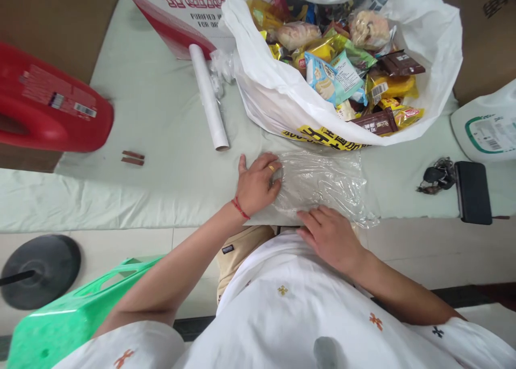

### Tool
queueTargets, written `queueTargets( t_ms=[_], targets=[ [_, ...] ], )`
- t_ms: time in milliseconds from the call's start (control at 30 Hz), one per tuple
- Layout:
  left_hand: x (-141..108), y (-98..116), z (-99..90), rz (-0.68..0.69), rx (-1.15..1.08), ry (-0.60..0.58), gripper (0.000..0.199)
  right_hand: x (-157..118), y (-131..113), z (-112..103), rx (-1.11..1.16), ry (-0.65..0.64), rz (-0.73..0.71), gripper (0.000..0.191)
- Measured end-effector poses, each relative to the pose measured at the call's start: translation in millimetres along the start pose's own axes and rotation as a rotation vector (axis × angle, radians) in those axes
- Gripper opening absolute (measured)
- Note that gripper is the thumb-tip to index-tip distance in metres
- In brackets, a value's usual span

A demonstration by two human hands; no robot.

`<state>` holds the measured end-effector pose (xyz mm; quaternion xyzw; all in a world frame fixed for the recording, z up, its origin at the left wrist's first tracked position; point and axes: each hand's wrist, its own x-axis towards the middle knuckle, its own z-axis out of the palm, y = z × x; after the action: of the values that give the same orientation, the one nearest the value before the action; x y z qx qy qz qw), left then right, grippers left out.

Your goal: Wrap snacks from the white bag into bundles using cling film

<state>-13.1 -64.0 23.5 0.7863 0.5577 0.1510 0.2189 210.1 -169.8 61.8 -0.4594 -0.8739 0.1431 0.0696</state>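
Both hands lie flat on a clear, crinkled plastic bag (322, 183) spread on the pale green worktop (161, 122) — the left hand (258, 183) pressing its left edge with fingers loosely spread, the right hand (332, 237) resting palm-down on its near edge; neither grips anything. Just beyond the hands sits a big white plastic sack (282, 98) heaped with wrapped snacks (342, 63). Beyond the left hand lies a white roll of bags (208, 96). Well to the right of the right hand lie a black phone (472, 192) and a bunch of keys (437, 175) — touching each other.
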Motion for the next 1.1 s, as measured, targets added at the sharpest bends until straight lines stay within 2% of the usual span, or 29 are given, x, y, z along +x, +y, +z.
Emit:
queueTargets(
  t_ms=[33, 200, 333, 400, 467, 533, 600, 633, 667, 700, 733, 767, 800, 833, 900, 933, 1000, 1100],
  targets=[
    [0.9, 1.0, -1.1, -0.011, -0.010, 0.000, 0.035, 2.3, -3.9, 6.0, -0.002, -0.013, -0.033, 0.013],
    [9.6, 11.6, -6.7, -0.103, -0.099, 0.037, 0.022, 16.0, -22.9, 25.6, 0.058, -0.099, -0.312, 0.015],
    [13.9, 27.0, 1.4, -0.187, 0.003, 0.092, 0.020, 27.1, -46.7, 46.1, 0.108, -0.252, -0.443, 0.013],
    [11.5, 32.4, 9.9, -0.184, 0.068, 0.107, 0.017, 29.1, -54.9, 48.0, 0.139, -0.291, -0.482, 0.012],
    [6.6, 33.4, 18.4, -0.158, 0.098, 0.122, 0.020, 26.1, -54.9, 36.8, 0.180, -0.230, -0.482, 0.014],
    [1.1, 30.6, 24.7, -0.125, 0.103, 0.130, 0.025, 18.9, -44.3, 15.3, 0.249, -0.018, -0.365, 0.016],
    [-3.1, 26.1, 28.0, -0.094, 0.101, 0.132, 0.027, 11.4, -25.5, -7.0, 0.299, 0.277, -0.123, 0.013],
    [-4.4, 24.1, 28.7, -0.083, 0.100, 0.132, 0.027, 8.9, -14.8, -15.0, 0.292, 0.390, 0.008, 0.018],
    [-5.1, 22.6, 28.9, -0.075, 0.098, 0.131, 0.027, 7.6, -4.5, -19.6, 0.273, 0.450, 0.118, 0.032],
    [-5.5, 21.5, 29.0, -0.071, 0.095, 0.131, 0.027, 7.7, 4.4, -20.5, 0.250, 0.448, 0.195, 0.049],
    [-5.6, 20.8, 28.8, -0.072, 0.092, 0.133, 0.028, 8.9, 11.4, -18.3, 0.234, 0.393, 0.242, 0.064],
    [-5.5, 20.4, 28.5, -0.075, 0.087, 0.135, 0.028, 10.9, 16.0, -13.7, 0.236, 0.311, 0.264, 0.070],
    [-5.4, 20.1, 28.2, -0.078, 0.082, 0.137, 0.029, 13.3, 17.9, -7.8, 0.255, 0.232, 0.273, 0.065],
    [-5.3, 19.6, 27.6, -0.079, 0.074, 0.138, 0.030, 15.7, 17.2, -1.7, 0.280, 0.174, 0.268, 0.051],
    [-5.0, 18.1, 25.8, -0.079, 0.055, 0.136, 0.032, 19.7, 9.3, 7.8, 0.305, 0.137, 0.203, 0.020],
    [-4.7, 17.1, 24.3, -0.079, 0.043, 0.132, 0.033, 21.0, 3.2, 10.9, 0.293, 0.134, 0.129, 0.017],
    [-3.6, 15.1, 20.2, -0.090, 0.015, 0.121, 0.033, 22.2, -10.9, 15.0, 0.222, 0.106, -0.079, 0.023],
    [-0.4, 14.2, 11.9, -0.133, -0.007, 0.118, 0.030, 22.1, -29.1, 23.5, 0.111, -0.026, -0.373, 0.022]
  ],
)
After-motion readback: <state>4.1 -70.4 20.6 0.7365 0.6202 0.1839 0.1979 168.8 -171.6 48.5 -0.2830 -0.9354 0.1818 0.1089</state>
